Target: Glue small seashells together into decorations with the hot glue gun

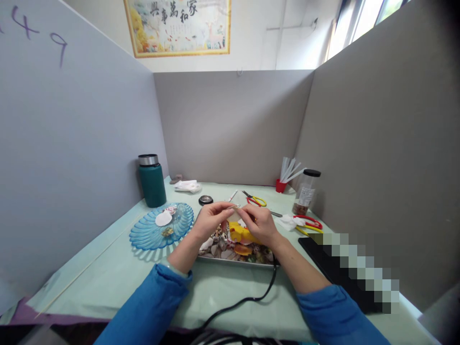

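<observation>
My left hand and my right hand meet in the middle of the view, both closed in a pinch. Between their fingertips is a small pale piece, too tiny for me to tell its kind. Beneath the hands lies a shallow tray filled with shells and stones. Resting on these is a yellow tool that looks like a glue gun, partly covered by my right hand. A black cord runs from the tray's right side towards me.
A blue scalloped plate with small pieces stands left, before a green bottle. Scissors, a red cup of clear sticks, a lidded jar and red-and-yellow-handled tools lie right. Grey panels enclose the table.
</observation>
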### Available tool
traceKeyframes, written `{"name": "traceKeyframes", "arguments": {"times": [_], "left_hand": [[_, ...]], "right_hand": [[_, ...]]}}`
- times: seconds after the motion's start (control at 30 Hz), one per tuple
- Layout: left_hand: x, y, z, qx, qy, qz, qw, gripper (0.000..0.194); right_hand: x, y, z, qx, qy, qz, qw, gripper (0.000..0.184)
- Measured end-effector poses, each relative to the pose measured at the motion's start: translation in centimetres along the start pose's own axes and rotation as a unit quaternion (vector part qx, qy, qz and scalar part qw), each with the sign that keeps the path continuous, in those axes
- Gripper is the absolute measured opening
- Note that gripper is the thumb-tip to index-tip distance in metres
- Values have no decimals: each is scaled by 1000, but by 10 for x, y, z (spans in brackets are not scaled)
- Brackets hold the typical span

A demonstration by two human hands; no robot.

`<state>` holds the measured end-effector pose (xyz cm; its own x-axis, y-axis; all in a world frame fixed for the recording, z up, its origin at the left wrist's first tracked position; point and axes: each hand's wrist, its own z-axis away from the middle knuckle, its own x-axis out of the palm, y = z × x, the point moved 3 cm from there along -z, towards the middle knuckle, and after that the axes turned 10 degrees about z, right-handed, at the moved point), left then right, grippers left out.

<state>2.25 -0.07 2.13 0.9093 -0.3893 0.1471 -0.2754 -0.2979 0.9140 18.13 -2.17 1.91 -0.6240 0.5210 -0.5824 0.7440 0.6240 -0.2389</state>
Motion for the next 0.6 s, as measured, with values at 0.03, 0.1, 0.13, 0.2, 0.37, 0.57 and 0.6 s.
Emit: {"name": "traceKeyframes", "arguments": {"times": [0.03,0.1,0.13,0.2,0.37,0.57,0.6], "left_hand": [[-1,0,-1,1,10,-11,1000,31],[-1,0,-1,0,28,-35,999,29],[-1,0,-2,-2,32,-45,998,28],[0,-1,-1,-10,31,-58,998,28],[0,-3,-1,-10,19,-49,999,31],[0,-3,-1,3,1,-51,999,28],[0,-2,-1,4,-1,-52,999,29]], "right_hand": [[-1,-1,0,5,8,-6,1000,26],[-3,-1,-1,19,32,-22,999,22],[-4,-1,-1,26,42,-29,998,21],[-5,0,-1,33,50,-36,998,19],[-3,-1,-1,28,43,-34,998,19],[-3,-2,0,39,35,-45,998,17],[-3,-1,0,41,36,-49,997,16]]}}
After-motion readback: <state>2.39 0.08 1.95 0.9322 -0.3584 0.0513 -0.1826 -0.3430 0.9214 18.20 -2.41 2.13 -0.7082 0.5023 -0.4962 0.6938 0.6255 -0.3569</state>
